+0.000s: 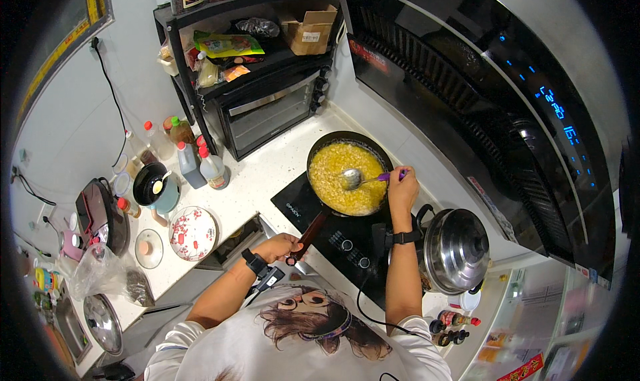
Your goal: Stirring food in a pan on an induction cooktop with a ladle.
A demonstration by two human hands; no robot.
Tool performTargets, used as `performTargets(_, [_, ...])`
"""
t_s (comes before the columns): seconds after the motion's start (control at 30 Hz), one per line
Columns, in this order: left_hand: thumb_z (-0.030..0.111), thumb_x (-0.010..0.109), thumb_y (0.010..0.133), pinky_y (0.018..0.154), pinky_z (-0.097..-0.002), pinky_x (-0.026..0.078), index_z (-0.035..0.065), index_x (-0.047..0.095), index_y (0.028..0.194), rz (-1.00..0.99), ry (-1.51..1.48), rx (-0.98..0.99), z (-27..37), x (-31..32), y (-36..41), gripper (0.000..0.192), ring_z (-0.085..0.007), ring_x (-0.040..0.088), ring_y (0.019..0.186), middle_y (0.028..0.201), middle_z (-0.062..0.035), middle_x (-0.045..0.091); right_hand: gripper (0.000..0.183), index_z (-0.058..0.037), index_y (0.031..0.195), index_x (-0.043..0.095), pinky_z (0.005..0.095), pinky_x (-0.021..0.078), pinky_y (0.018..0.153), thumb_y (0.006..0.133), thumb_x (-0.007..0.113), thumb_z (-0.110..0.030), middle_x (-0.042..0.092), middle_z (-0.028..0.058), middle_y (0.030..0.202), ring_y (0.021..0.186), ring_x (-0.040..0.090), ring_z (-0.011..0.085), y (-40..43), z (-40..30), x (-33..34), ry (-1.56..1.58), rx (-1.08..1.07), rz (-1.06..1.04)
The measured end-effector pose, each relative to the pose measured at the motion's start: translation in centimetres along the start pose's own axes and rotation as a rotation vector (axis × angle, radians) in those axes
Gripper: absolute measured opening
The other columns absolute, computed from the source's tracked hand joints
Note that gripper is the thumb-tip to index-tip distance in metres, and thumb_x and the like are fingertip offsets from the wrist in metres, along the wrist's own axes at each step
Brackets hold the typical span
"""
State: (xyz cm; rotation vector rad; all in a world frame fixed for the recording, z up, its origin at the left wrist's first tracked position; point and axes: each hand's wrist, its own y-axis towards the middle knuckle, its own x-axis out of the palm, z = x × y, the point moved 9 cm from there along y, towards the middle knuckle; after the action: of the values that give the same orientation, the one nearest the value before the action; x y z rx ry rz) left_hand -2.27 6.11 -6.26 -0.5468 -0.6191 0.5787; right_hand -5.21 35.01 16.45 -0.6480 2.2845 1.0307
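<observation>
A dark frying pan (313,145) sits on the black cooktop (345,266). Yellow, lumpy food in liquid (332,166) fills it. My left hand (279,248) grips the end of the pan's brown handle (315,233), which points down and left towards me. In my right hand (403,191) is the purple handle of a metal spoon (353,179). The spoon's bowl rests in the food near the pan's middle, partly covered by it. My right forearm passes over the cooktop's right side, beside a lidded steel pot (452,251).
A range hood (450,106) overhangs the right side. Beyond the pan stand a toaster oven (275,113) and a black shelf rack (172,36). On the left counter are sauce bottles (214,168), a small blue pot (167,198), a floral plate (192,233) and a glass lid (149,249).
</observation>
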Motion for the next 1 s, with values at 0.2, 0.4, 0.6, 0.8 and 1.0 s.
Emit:
performTargets(0.2, [0.020, 0.058, 0.088, 0.046, -0.0164, 0.045, 0.0040, 0.061, 0.096, 0.036, 0.069, -0.016, 0.4, 0.0, -0.2, 0.018, -0.0034, 0.058, 0.059, 0.082, -0.0031, 0.066, 0.015, -0.0003, 0.087, 0.058, 0.0397, 0.0464, 0.061, 0.085, 0.055, -0.015, 0.061, 0.0182, 0.076, 0.068, 0.060, 0.0341, 0.2, -0.5, -0.8, 0.097, -0.104, 0.098])
performTargets(0.4, [0.019, 0.058, 0.088, 0.049, -0.0157, 0.047, 0.0039, 0.059, 0.100, 0.077, 0.000, -0.022, 0.2, 0.2, -0.6, 0.019, -0.0074, 0.064, 0.072, 0.084, -0.0012, 0.065, 0.014, -0.0014, 0.087, 0.058, 0.0395, 0.0464, 0.063, 0.084, 0.056, -0.015, 0.062, 0.0186, 0.077, 0.071, 0.060, 0.0340, -1.1, -1.6, -0.1, 0.199, -0.016, 0.127])
performTargets(0.6, [0.017, 0.057, 0.088, 0.048, -0.0159, 0.048, -0.0001, 0.057, 0.101, 0.058, 0.012, -0.017, -0.2, -0.1, 0.2, 0.021, -0.0106, 0.065, 0.075, 0.089, -0.0033, 0.064, 0.019, -0.0010, 0.089, 0.058, 0.0397, 0.0471, 0.065, 0.082, 0.058, -0.019, 0.063, 0.0190, 0.078, 0.071, 0.061, 0.0348, -1.9, -0.2, 3.9, 0.228, 0.076, 0.029])
performTargets(0.8, [0.015, 0.057, 0.088, 0.048, -0.0161, 0.048, -0.0005, 0.057, 0.102, 0.068, 0.022, -0.027, -0.2, -0.3, 0.0, 0.021, -0.0108, 0.064, 0.074, 0.090, -0.0043, 0.064, 0.018, -0.0007, 0.090, 0.056, 0.0412, 0.0465, 0.065, 0.085, 0.056, -0.018, 0.062, 0.0191, 0.080, 0.073, 0.060, 0.0351, -1.3, -0.6, 3.1, 0.154, -0.012, 0.012])
performTargets(1.0, [0.019, 0.057, 0.089, 0.046, -0.0150, 0.044, 0.0009, 0.058, 0.104, 0.057, -0.018, -0.013, 0.4, 0.4, -0.8, 0.024, -0.0051, 0.057, 0.060, 0.086, -0.0046, 0.066, 0.015, -0.0008, 0.092, 0.054, 0.0408, 0.0461, 0.064, 0.087, 0.053, -0.015, 0.060, 0.0196, 0.085, 0.075, 0.059, 0.0350, 0.8, 0.1, 0.7, 0.136, -0.104, 0.095])
